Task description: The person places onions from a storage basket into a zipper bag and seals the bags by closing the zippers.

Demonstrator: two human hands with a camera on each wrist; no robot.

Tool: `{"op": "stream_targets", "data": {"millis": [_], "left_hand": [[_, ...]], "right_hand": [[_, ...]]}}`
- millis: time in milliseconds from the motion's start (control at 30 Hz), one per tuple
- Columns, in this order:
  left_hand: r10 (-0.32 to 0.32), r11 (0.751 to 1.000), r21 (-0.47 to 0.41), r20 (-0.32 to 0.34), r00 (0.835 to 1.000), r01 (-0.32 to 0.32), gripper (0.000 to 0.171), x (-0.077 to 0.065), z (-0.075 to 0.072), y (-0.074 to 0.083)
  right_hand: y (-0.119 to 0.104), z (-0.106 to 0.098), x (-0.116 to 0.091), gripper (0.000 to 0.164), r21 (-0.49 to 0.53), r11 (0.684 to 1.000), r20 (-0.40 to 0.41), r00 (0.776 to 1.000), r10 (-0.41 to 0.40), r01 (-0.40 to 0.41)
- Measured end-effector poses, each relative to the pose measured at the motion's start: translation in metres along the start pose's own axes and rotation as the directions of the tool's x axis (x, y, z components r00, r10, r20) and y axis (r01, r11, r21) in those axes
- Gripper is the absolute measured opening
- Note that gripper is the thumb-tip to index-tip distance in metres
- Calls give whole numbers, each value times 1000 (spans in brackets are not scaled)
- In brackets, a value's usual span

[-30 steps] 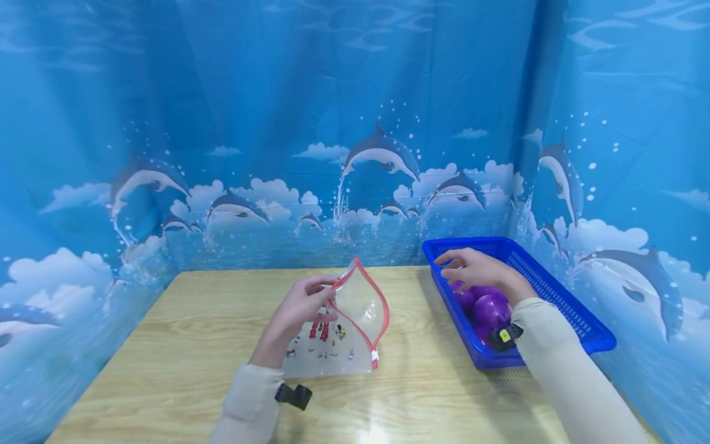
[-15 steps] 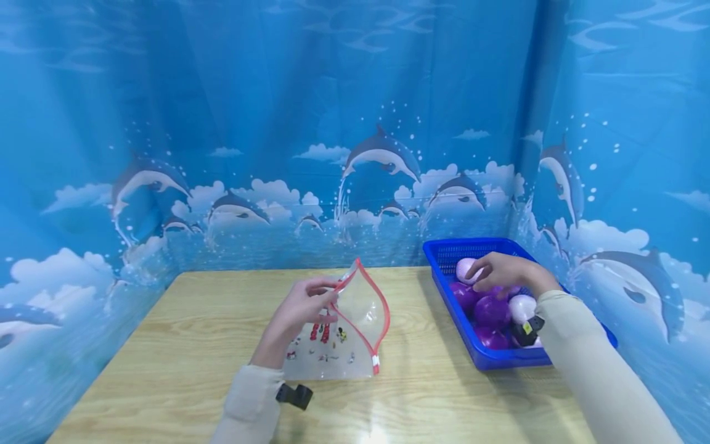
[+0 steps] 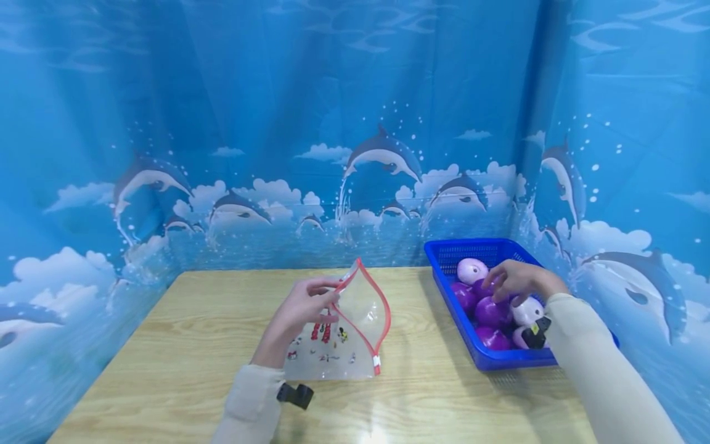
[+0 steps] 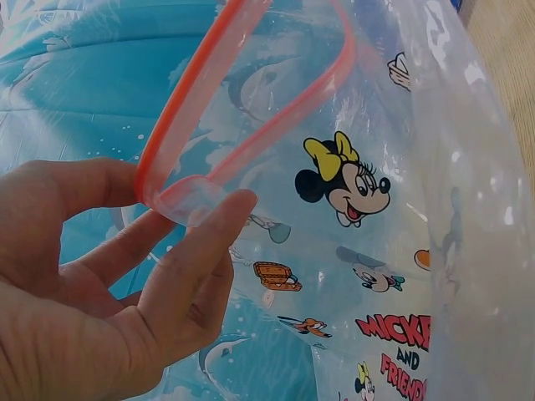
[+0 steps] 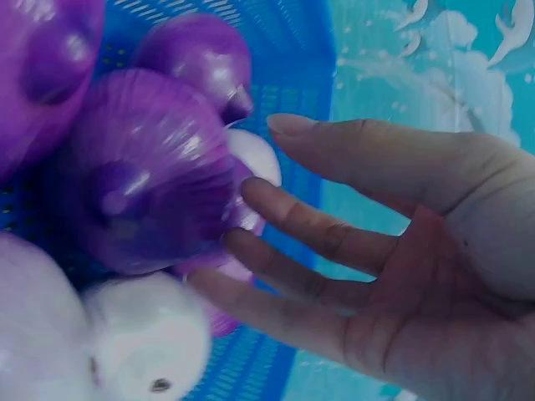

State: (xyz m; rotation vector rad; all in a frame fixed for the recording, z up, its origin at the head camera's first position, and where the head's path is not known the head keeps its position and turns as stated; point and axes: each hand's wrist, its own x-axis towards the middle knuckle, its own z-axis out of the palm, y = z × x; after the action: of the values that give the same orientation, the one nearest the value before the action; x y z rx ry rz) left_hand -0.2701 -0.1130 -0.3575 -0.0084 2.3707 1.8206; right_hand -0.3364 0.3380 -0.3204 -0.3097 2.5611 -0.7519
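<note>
My left hand (image 3: 307, 302) pinches the red-edged mouth of a clear zip bag (image 3: 355, 364) that stands gaping on the table. In the left wrist view, thumb and fingers hold a corner of the red zip strip (image 4: 180, 109), and cartoon prints cover the plastic. On the right, my right hand (image 3: 518, 280) hovers over a blue plastic basket (image 3: 513, 361), fingers relaxed and apart. Several shiny purple onions (image 3: 492, 312) and pale pinkish-white ones (image 3: 471, 271) lie in it. The right wrist view shows the fingertips right beside a large purple onion (image 5: 146, 167).
Both hands work over a light wood table (image 3: 166, 357). A blue curtain (image 3: 266, 123) printed with dolphins hangs behind it and along the right side, close to the basket. A white slider (image 3: 376, 361) sits at the bag's near corner.
My right hand has moved rightward and slightly down over the basket, uncovering a pale onion at the far end and others near the front. My left hand and the bag have stayed put.
</note>
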Motion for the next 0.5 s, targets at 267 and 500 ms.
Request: {"op": "stream_targets", "data": {"millis": [267, 500], "left_hand": [[17, 1000, -17, 13, 1000, -16, 33, 0, -2, -1], [17, 1000, -24, 20, 1000, -17, 35, 0, -2, 0]], "right_hand": [[25, 6, 7, 52, 90, 996, 5, 1000, -7, 7], [27, 7, 9, 53, 82, 996, 21, 1000, -22, 20]]}}
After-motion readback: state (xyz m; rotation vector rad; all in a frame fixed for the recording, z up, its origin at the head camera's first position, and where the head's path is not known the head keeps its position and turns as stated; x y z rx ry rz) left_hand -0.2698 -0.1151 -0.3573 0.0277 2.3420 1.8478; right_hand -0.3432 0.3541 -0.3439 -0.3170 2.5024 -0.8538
